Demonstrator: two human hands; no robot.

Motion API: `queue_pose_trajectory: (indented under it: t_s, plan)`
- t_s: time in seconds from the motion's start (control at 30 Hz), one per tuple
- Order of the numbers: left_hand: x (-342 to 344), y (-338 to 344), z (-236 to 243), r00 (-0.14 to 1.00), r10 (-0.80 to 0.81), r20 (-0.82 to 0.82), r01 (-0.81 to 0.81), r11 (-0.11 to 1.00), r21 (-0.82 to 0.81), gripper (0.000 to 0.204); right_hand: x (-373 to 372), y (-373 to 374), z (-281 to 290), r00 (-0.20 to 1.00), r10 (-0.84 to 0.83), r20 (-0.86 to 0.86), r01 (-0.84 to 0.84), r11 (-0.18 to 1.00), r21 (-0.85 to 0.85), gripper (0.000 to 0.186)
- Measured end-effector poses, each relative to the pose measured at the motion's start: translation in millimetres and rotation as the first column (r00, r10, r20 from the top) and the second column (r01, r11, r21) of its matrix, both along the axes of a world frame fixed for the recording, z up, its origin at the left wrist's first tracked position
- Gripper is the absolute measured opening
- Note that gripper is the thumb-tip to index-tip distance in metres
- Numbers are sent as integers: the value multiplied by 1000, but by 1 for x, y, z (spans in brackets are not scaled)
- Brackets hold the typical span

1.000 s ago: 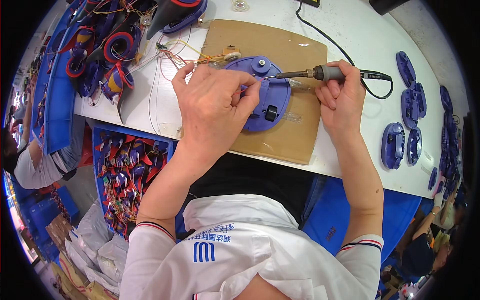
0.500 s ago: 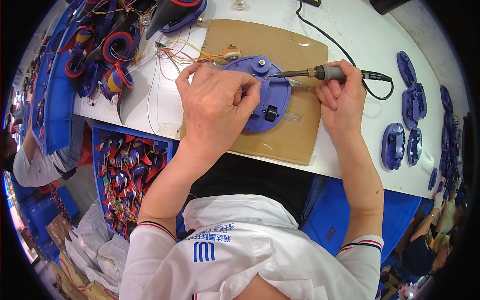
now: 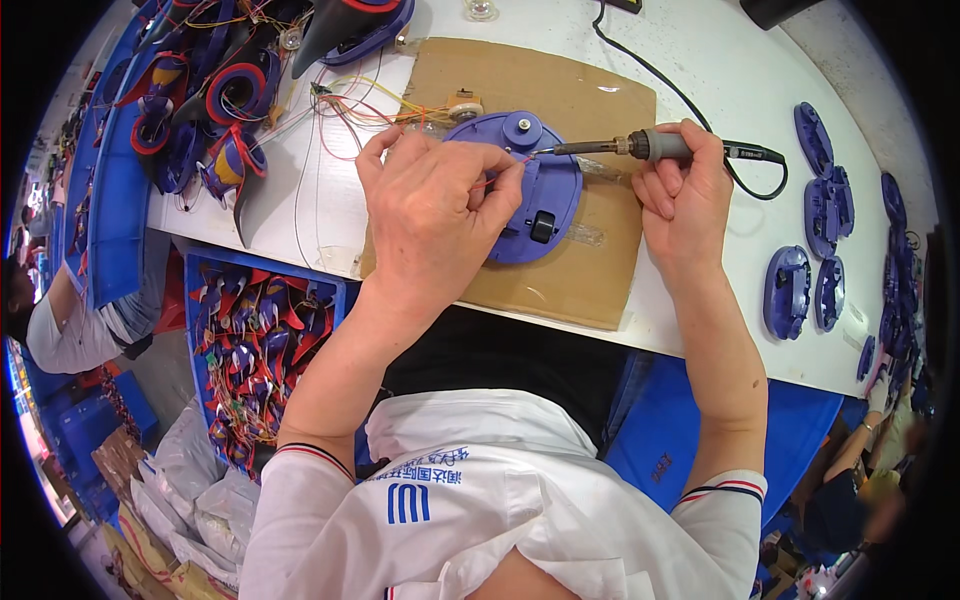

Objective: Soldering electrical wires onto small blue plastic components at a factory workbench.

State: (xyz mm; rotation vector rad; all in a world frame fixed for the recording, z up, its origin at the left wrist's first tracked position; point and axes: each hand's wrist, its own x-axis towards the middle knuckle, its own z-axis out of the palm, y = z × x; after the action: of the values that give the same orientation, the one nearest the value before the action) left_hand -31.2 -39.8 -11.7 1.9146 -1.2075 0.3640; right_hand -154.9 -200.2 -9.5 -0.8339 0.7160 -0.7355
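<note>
Being gripped in right hand [image 3: 688,185]: soldering iron [image 3: 640,146], handle wrapped by fingers, tip held just beside left fingertips; whether contact is made cannot be told. Thin red wire [image 3: 489,183] is pinched between thumb and forefinger of left hand [image 3: 428,205]. Purple base [image 3: 558,190] is laid on brown cardboard [image 3: 590,280] upon white table [image 3: 745,275], partly covered by left hand; black wheel [image 3: 543,227] is set in near part. Purple shells [image 3: 787,292] are laid out at right. Blue bin [image 3: 197,350] at left is filled with parts.

Includes one soldering iron [image 3: 655,146], one cardboard sheet [image 3: 590,275] and, on this sheet, one purple base [image 3: 558,192].
</note>
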Motion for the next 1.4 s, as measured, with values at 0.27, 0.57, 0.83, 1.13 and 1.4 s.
queue_pose_trajectory:
  t_s: [0.27,0.57,0.83,1.13,1.4]
  plan:
    - [0,-2,-1,1000,8,19,-8,1000,-24,15,-1,-2,0,999,7,51,-8,1000,24,23]
    - [0,-1,-1,1000,6,25,-6,1000,-8,15,-1,-6,-3,999,-24,32,23,998,52,24]
    - [0,-2,-2,999,10,34,-9,1000,-10,15,-1,-7,-3,999,-26,23,24,999,49,24]
    - [0,6,6,995,-41,94,39,999,30,25,0,-7,1,998,-36,45,32,997,71,24]
    - [-24,21,12,995,44,-90,-30,989,147,85,-7,-16,3,986,-57,158,34,989,144,22]
